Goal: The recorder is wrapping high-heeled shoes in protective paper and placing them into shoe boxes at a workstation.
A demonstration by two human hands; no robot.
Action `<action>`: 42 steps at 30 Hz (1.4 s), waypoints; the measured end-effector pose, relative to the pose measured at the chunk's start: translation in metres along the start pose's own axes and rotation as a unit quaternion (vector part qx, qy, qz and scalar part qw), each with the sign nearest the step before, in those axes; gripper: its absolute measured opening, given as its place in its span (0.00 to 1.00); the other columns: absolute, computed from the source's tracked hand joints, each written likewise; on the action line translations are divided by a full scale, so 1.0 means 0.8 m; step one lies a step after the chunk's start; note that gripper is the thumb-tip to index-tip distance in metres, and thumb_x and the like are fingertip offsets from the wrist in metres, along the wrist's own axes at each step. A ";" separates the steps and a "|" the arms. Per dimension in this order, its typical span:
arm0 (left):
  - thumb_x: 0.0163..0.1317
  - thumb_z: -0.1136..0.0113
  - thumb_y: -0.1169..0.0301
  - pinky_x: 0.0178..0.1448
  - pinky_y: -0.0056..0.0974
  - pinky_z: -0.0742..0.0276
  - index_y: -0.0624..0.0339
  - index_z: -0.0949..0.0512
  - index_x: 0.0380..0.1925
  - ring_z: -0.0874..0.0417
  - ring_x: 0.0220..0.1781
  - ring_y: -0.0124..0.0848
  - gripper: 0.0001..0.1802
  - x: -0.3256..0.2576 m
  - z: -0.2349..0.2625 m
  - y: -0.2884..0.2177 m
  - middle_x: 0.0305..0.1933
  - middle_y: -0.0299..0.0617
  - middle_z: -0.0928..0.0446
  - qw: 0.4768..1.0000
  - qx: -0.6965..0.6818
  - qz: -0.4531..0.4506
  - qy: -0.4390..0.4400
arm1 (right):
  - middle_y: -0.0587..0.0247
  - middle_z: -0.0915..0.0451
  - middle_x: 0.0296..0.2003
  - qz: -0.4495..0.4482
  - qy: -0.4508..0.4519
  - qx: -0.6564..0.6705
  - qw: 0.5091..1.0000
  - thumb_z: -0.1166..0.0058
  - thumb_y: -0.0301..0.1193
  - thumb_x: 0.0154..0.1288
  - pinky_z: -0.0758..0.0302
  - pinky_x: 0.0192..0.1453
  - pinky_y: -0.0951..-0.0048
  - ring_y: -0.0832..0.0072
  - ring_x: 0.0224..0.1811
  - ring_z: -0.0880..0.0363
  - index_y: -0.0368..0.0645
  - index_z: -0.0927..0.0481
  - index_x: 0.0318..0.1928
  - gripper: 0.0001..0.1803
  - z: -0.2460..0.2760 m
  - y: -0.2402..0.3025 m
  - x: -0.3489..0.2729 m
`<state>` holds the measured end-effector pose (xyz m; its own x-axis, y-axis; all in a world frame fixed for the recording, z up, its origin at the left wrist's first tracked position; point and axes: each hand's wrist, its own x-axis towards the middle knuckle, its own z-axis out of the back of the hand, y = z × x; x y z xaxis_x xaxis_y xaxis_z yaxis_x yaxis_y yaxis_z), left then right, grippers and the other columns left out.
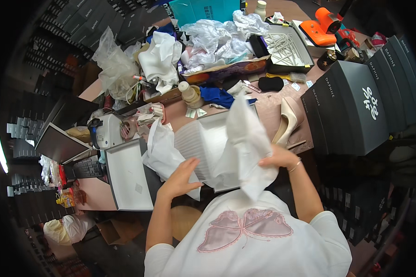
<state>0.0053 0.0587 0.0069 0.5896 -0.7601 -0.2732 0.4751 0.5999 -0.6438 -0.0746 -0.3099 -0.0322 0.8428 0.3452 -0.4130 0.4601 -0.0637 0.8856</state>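
Note:
A shoe box (226,119) with a white inside stands in front of me, lined with white tissue paper (247,138) and a ribbed translucent sheet (189,143). My right hand (280,158) is closed on the tissue paper's right flap, which stands raised and slightly blurred. Over the left flap (164,150) is my left hand (182,177), fingers stretched and thumb apart, resting against or just above the paper. Beyond my right hand lies a pale high-heeled shoe (289,120). Whether anything is under the paper is hidden.
A grey-edged box lid (129,177) lies left, beside a white label printer (107,131). Dark shoe boxes (342,106) stand at right. Behind are a cream bottle (189,94), crumpled plastic bags (217,37), a tray of white sticks (286,46) and an orange tape dispenser (321,30).

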 end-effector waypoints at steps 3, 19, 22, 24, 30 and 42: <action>0.50 0.31 0.66 0.66 0.49 0.36 0.67 0.37 0.62 0.34 0.65 0.51 0.40 0.063 -0.073 -0.021 0.62 0.57 0.33 0.997 -0.058 -0.034 -0.044 | 0.61 0.25 0.52 0.035 -0.107 0.073 0.991 0.30 0.39 0.47 0.31 0.59 0.71 0.75 0.54 0.28 0.31 0.34 0.61 0.43 0.033 0.021 -0.052; 0.50 0.37 0.69 0.51 0.56 0.33 0.53 0.16 0.36 0.22 0.47 0.40 0.11 0.169 -0.129 0.034 0.41 0.40 0.19 0.847 0.455 -0.013 0.273 | 0.62 0.25 0.52 0.074 -0.272 0.191 0.940 0.28 0.38 0.40 0.30 0.59 0.70 0.71 0.54 0.26 0.34 0.38 0.64 0.50 0.020 -0.053 -0.166; 0.55 0.41 0.67 0.59 0.64 0.40 0.54 0.17 0.41 0.23 0.52 0.42 0.14 0.180 -0.153 0.076 0.44 0.43 0.20 0.869 0.385 0.029 0.309 | 0.62 0.25 0.52 0.076 -0.270 0.182 0.942 0.28 0.38 0.40 0.30 0.59 0.71 0.71 0.54 0.26 0.34 0.37 0.63 0.49 0.024 -0.048 -0.162; 0.55 0.42 0.67 0.58 0.61 0.39 0.53 0.16 0.39 0.23 0.51 0.41 0.12 0.160 -0.133 0.060 0.41 0.40 0.19 0.866 0.451 -0.048 0.211 | 0.62 0.25 0.51 0.066 -0.269 0.173 0.945 0.27 0.38 0.40 0.30 0.59 0.71 0.71 0.54 0.26 0.34 0.36 0.63 0.49 0.027 -0.045 -0.164; 0.48 0.35 0.70 0.51 0.48 0.33 0.53 0.16 0.31 0.24 0.49 0.37 0.09 0.160 -0.152 0.068 0.41 0.41 0.20 0.873 0.448 -0.021 0.191 | 0.61 0.25 0.51 0.078 -0.266 0.168 0.946 0.27 0.39 0.39 0.31 0.59 0.71 0.71 0.53 0.26 0.33 0.36 0.63 0.50 0.023 -0.040 -0.162; 0.54 0.44 0.68 0.46 0.44 0.26 0.58 0.20 0.33 0.21 0.40 0.42 0.09 0.237 -0.061 -0.105 0.39 0.44 0.22 0.960 0.159 -0.189 -0.134 | 0.58 0.23 0.51 0.037 -0.233 0.242 0.941 0.35 0.40 0.52 0.24 0.54 0.69 0.70 0.50 0.22 0.33 0.32 0.60 0.38 -0.001 -0.032 -0.134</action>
<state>0.0453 -0.1477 -0.0258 0.4627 -0.8723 0.1582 0.8380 0.3721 -0.3990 -0.1772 -0.3446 -0.0107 0.8568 -0.1177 -0.5021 0.3734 -0.5299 0.7614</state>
